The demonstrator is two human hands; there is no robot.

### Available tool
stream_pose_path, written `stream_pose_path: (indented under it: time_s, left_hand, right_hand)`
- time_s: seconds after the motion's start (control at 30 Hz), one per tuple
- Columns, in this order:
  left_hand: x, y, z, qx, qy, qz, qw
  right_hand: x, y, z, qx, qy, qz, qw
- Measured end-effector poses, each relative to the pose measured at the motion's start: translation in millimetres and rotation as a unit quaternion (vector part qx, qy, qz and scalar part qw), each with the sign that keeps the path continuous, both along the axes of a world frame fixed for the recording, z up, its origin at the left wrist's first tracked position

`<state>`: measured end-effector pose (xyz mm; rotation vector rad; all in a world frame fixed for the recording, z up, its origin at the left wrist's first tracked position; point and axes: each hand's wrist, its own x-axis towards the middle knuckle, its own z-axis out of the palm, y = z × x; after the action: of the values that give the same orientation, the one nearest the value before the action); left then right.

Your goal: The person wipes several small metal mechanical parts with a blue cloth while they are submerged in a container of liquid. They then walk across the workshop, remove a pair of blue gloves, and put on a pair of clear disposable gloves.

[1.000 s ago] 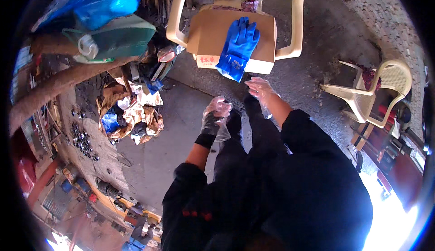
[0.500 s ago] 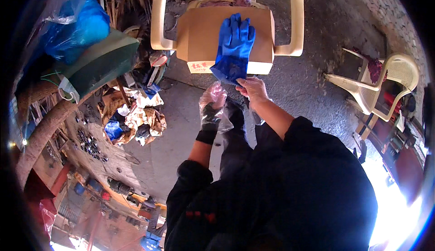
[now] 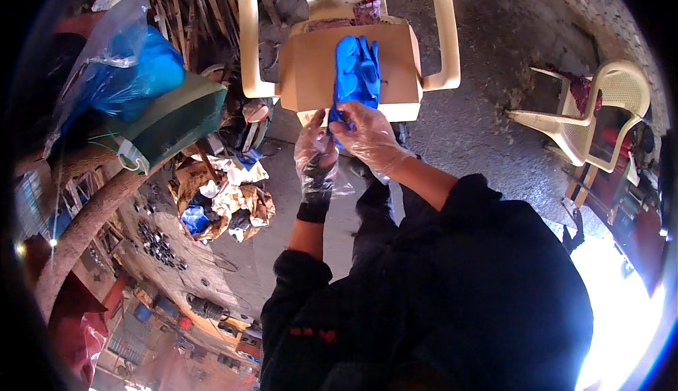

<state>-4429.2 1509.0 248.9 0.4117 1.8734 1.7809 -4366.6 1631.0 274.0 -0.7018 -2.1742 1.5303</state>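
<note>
A blue rubber glove (image 3: 359, 73) lies with its fingers pointing away, over the top of a cardboard box (image 3: 402, 62). My right hand (image 3: 369, 137), in a thin clear plastic glove, is closed on the blue glove's cuff. Just left of that cuff is my left hand (image 3: 314, 152), also under clear plastic, its fingers stretched up toward the cuff edge. Whether the left fingertips touch the cuff is hard to see. A dark band (image 3: 315, 207) circles my left wrist.
The box rests on a cream plastic armchair (image 3: 446, 31), with a dark red patterned cloth (image 3: 366, 12) behind it. Another such chair (image 3: 575, 133) stands at right. At left are a blue plastic bag (image 3: 145, 73), a log (image 3: 85, 228) and a crumpled litter pile (image 3: 226, 200).
My right hand has moved left and up onto the cuff, and my left hand has risen toward it with fingers straighter. The blue glove has turned and looks narrower. The view has shifted slightly.
</note>
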Motion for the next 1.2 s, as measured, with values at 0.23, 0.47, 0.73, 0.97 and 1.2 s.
stream_pose_path:
  time_s: [0.23, 0.47, 0.73, 0.97, 1.2]
  left_hand:
    - [-1, -41, 54, 0.163, -0.113, 0.126, 0.972]
    - [14, -87, 81, 0.12, -0.154, 0.114, 0.974]
    - [31, -130, 107, -0.23, 0.028, 0.043, 0.972]
    - [53, -127, 153, -0.016, 0.006, 0.077, 0.997]
    - [79, -124, 138, -0.344, 0.283, -0.04, 0.895]
  right_hand:
    - [-19, -12, 49, -0.2, -0.01, 0.052, 0.978]
    - [3, -36, 95, -0.02, -0.102, 0.118, 0.988]
    - [22, -61, 95, -0.021, -0.151, 0.149, 0.977]
    - [42, -93, 93, -0.054, -0.167, 0.192, 0.966]
    - [62, -119, 95, -0.059, -0.163, 0.162, 0.971]
